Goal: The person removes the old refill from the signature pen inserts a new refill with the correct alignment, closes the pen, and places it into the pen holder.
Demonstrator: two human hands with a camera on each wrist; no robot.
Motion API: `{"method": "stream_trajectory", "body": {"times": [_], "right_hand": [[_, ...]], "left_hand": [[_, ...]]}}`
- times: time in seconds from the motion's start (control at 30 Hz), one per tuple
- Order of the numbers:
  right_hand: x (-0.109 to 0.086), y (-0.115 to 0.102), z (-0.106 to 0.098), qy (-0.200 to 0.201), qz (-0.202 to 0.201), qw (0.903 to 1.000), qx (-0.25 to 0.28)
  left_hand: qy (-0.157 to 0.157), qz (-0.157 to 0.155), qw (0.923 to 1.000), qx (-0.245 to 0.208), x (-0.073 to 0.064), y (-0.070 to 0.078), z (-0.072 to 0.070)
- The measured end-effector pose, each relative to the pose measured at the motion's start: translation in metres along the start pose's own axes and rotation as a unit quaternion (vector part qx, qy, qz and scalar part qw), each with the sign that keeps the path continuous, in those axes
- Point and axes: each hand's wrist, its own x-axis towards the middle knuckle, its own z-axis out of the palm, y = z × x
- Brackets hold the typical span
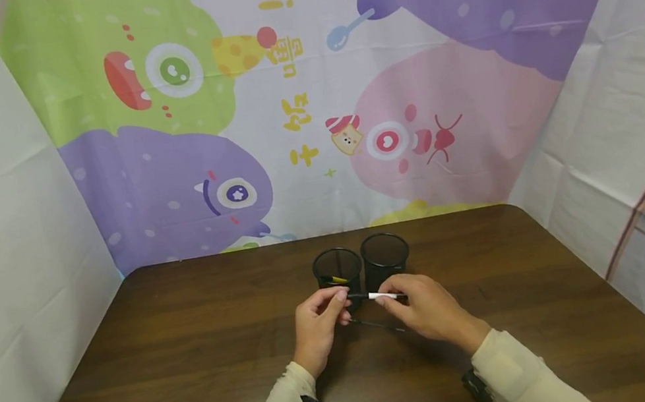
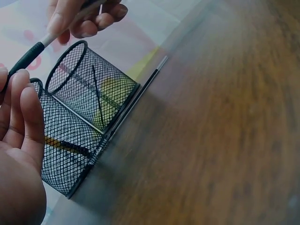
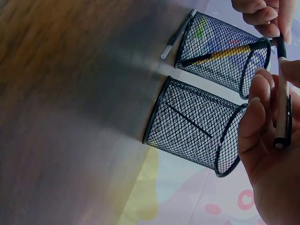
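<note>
Both hands hold one pen (image 1: 386, 295) level in front of two black mesh pen holders. My left hand (image 1: 316, 326) pinches its black grip end (image 2: 27, 58) between thumb and fingers. Around the white barrel (image 3: 282, 105), my right hand (image 1: 430, 305) has its thumb and fingers; a black clip and end cap show in the right wrist view. Below the hands, a thin dark refill (image 1: 377, 325) with a pale tip lies on the table, in front of the holders.
The left pen holder (image 1: 335, 250) contains a yellow-and-black pen (image 3: 220, 55). Beside it stands the right pen holder (image 1: 383, 236), where a thin dark line (image 2: 97, 93) shows through the mesh. Behind the brown table (image 1: 206, 333) hangs a cartoon-printed cloth (image 1: 264, 108).
</note>
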Motion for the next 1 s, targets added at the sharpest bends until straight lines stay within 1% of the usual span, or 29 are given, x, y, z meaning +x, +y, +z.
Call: {"method": "stream_trajectory", "body": {"times": [0.13, 0.27, 0.43, 0.53, 0.77, 1.0], "right_hand": [[-0.0002, 0.0008, -0.0016, -0.005, -0.003, 1.0000, -0.006], [-0.0010, 0.0011, -0.0031, -0.012, 0.011, 0.9999, -0.001], [-0.0022, 0.0029, -0.0037, -0.003, 0.021, 0.9998, 0.003], [-0.0020, 0.0042, -0.0035, 0.003, 0.012, 0.9999, -0.001], [-0.0027, 0.0069, -0.0045, -0.003, -0.009, 0.9999, -0.010], [-0.0034, 0.0057, -0.0066, -0.010, 0.014, 0.9997, 0.018]], "left_hand": [[0.000, 0.003, 1.0000, -0.004, 0.0000, 0.0007, 0.0006], [-0.001, 0.004, 1.0000, -0.004, 0.0004, 0.0004, 0.0005], [-0.004, 0.007, 1.0000, 0.001, 0.0004, -0.0002, -0.0002], [-0.005, 0.009, 0.9999, 0.003, 0.0002, 0.0002, -0.0002], [-0.007, 0.011, 0.9999, 0.002, 0.0000, -0.0006, -0.0006], [-0.008, 0.014, 0.9999, 0.004, 0.0000, -0.0004, -0.0005]]}}
